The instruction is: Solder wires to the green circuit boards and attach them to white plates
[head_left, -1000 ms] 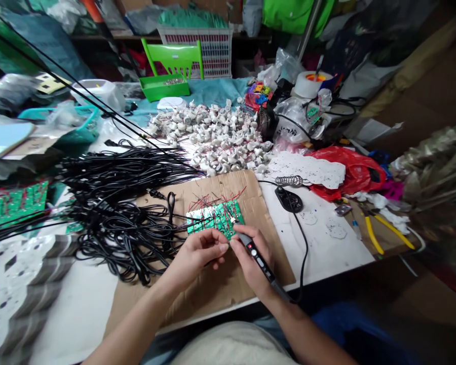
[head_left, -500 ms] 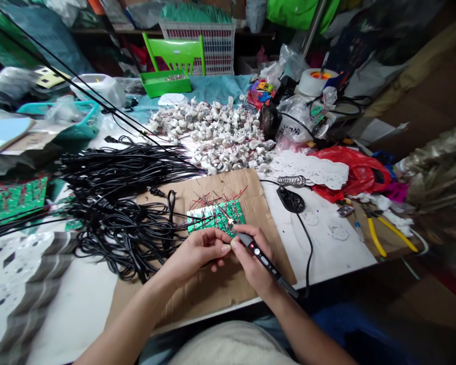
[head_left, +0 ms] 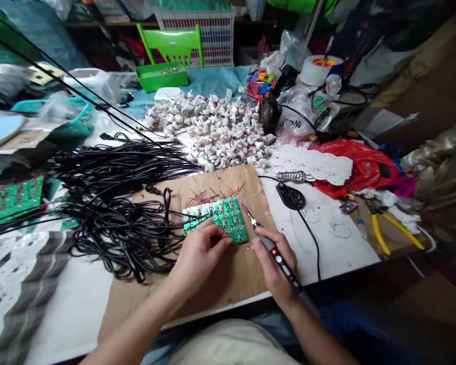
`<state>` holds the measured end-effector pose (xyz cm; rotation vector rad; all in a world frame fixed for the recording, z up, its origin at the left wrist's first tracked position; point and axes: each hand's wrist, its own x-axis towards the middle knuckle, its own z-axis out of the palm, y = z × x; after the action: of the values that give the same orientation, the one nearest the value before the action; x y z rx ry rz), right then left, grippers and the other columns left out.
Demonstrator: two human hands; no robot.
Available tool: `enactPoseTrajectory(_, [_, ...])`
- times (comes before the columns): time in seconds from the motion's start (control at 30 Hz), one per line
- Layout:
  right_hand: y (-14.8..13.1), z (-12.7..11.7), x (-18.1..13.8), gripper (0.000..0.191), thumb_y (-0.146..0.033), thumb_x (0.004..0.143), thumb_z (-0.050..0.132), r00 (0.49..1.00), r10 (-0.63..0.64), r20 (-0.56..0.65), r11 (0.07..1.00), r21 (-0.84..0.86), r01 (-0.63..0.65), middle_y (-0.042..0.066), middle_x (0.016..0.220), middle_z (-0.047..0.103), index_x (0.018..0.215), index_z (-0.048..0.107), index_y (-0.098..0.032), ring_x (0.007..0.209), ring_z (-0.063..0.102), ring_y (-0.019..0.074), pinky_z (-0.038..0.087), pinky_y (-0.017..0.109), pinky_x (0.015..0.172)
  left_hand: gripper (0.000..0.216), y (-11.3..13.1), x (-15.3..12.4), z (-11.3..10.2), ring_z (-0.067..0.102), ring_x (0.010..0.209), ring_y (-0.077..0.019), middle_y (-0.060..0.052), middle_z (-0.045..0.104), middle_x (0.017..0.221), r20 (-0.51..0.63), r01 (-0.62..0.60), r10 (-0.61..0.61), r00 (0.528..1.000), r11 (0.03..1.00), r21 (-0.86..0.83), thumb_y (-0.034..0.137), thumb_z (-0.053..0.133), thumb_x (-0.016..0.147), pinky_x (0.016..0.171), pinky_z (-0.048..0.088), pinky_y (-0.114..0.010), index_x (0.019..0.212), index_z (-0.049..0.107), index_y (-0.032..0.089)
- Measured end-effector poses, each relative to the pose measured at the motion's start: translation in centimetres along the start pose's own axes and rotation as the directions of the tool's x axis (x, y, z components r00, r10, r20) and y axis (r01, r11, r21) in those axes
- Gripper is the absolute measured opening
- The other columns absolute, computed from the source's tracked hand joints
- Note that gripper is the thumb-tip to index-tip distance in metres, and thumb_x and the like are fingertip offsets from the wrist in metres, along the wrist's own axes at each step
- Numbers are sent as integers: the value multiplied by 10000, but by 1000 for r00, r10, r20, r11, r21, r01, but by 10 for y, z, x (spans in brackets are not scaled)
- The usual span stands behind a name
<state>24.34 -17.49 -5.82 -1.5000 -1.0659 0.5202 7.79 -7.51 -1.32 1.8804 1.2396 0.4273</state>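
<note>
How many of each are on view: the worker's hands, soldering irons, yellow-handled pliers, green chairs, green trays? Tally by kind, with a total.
Hands, the left hand and right hand: 2
Soldering iron: 1
Yellow-handled pliers: 1
Green chair: 1
Green tray: 1
Total: 6

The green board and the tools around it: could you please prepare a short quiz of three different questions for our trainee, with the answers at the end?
1. Which hand holds the iron?
2. True or false: the board lies on the cardboard.
3. The handles of the pliers are: a) red; b) yellow; c) blue.

Key: 1. The right hand. 2. True. 3. b.
</note>
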Motion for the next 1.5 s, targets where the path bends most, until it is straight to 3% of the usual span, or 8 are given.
enactPoseTrajectory(0.17, [2,-24,-21,210,-261,958,598,993,-66,98,997,45,62,32,892,711,1148,688,-254,747,707,172,590,285,669,185,7,3,7,594,709,-179,-35,670,752,-7,86,-86,996,989,123,296,641,849,664,383,-288,701,680,193])
enactPoseTrajectory(0.27, [3,-33,-29,192,-251,955,585,996,-50,70,997,65,46,29,860,726,1108,701,-251,679,706,163,588,280,623,203,9,5,9,591,696,-176,-30,678,733,-22,112,-110,994,981,157,299,637,848,659,372,-290,679,664,190])
enactPoseTrajectory(0.47, [-1,-35,-31,185,-281,945,567,998,41,42,995,85,-44,16,755,739,1032,722,-228,602,707,161,586,270,555,267,4,3,13,569,641,-168,-19,677,688,13,214,-213,977,977,-5,418,637,854,603,363,-273,722,670,188])
enactPoseTrajectory(0.83, [-4,-39,-32,174,-271,935,564,997,31,70,998,44,-35,0,664,716,962,731,-232,539,685,151,550,258,516,188,9,-1,22,592,693,-178,-41,696,756,-91,120,-99,991,960,252,300,615,846,642,359,-276,693,653,198])
enactPoseTrajectory(1.5, [2,-39,-26,160,-234,948,579,988,-34,154,999,-10,36,-7,645,725,1006,726,-205,528,704,144,570,225,495,177,12,1,17,604,649,-172,-30,702,687,-53,153,-146,988,971,186,278,613,809,618,367,-273,659,665,199])
